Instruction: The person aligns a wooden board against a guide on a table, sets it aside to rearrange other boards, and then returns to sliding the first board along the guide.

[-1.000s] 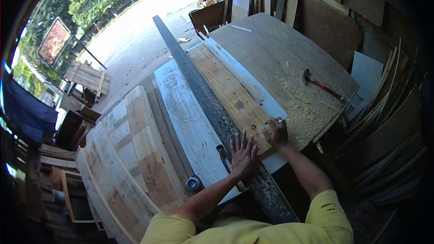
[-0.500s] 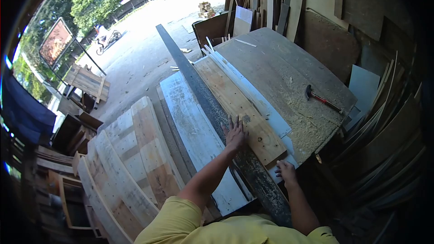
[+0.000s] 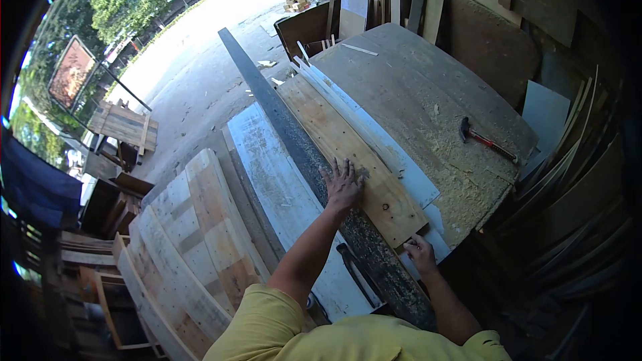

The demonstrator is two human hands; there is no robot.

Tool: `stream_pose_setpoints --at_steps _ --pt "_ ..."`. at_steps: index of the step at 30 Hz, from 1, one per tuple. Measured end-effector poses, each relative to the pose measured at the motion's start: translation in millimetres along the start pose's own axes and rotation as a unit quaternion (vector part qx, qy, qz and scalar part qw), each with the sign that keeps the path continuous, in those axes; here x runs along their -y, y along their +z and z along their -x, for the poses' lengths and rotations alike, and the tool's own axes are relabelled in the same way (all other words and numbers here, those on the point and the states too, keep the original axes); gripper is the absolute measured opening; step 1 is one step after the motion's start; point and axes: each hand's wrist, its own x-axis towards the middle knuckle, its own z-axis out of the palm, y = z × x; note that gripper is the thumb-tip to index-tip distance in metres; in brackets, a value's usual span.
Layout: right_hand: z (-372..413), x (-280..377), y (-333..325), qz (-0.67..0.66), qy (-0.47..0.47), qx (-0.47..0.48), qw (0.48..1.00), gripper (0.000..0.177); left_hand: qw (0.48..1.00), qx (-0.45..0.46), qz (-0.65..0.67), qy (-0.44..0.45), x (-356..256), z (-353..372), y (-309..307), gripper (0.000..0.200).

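Observation:
My left hand [image 3: 344, 186] lies flat with fingers spread, pressing on the wooden board [image 3: 361, 160] and across the edge of a long dark plank [image 3: 294, 130] beside it. The board is pale brown, with knots and small dark holes. At its near end is my right hand [image 3: 420, 255], fingers curled in close to the board's corner. Whether they grip the board or something small is hidden. The dark plank runs from near my body out past the table's far edge. White-painted boards [image 3: 287, 194] lie on both sides.
A hammer [image 3: 485, 140] with a red and black handle lies on the worktable [image 3: 421, 80] near sawdust [image 3: 461, 190]. A dark curved tool [image 3: 354, 271] rests beside the plank. Left stands a curved wooden panel [image 3: 207, 227]. Scrap boards [image 3: 428, 0] lean along the right side.
My right hand has moved in against the board's near end, its fingers more curled. My left hand stays flat on the board. The view has shifted slightly, and the dark curved tool shows more.

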Motion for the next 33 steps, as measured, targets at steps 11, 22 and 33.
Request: stream_pose_setpoints --at_steps 11,22,33 --pt "-28 15 20 0.013 -0.006 0.024 1.0 0.013 0.999 0.019 -0.023 -0.029 16 -32 -12 0.067" --pt "-52 38 42 0.03 0.007 0.041 0.999 0.013 0.998 0.038 -0.008 -0.054 32 -60 -24 0.066" --pt "-76 45 63 0.014 0.006 0.044 0.999 0.014 0.997 0.032 0.002 -0.073 52 -87 -26 0.066"
